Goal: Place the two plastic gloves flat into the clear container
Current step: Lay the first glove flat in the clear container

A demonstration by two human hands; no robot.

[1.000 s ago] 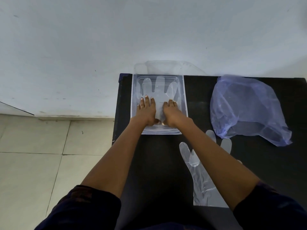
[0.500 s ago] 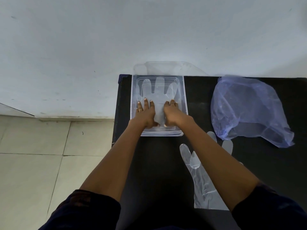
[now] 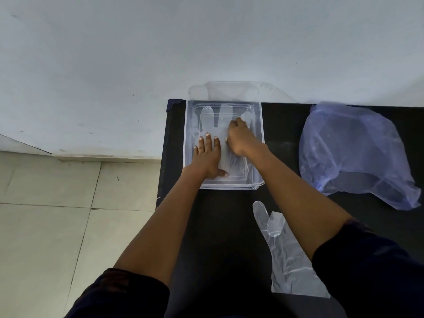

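A clear rectangular container (image 3: 258,143) sits at the table's far left corner. One thin plastic glove (image 3: 218,121) lies flat inside it, fingers pointing to the wall. My left hand (image 3: 207,157) presses flat on the glove's cuff end, fingers spread. My right hand (image 3: 239,137) rests farther in, over the glove's right fingers, its own fingers bent down on the plastic. A second plastic glove (image 3: 284,253) lies flat on the black table (image 3: 220,226) near me, partly under my right forearm.
A crumpled bluish plastic bag (image 3: 353,152) lies at the right of the table. A clear lid (image 3: 236,91) leans on the white wall behind the container. The table's left edge drops to a tiled floor (image 3: 57,214).
My right hand has slid forward along the glove toward its fingers. The left hand stays pressed near the cuff. The second glove has not moved.
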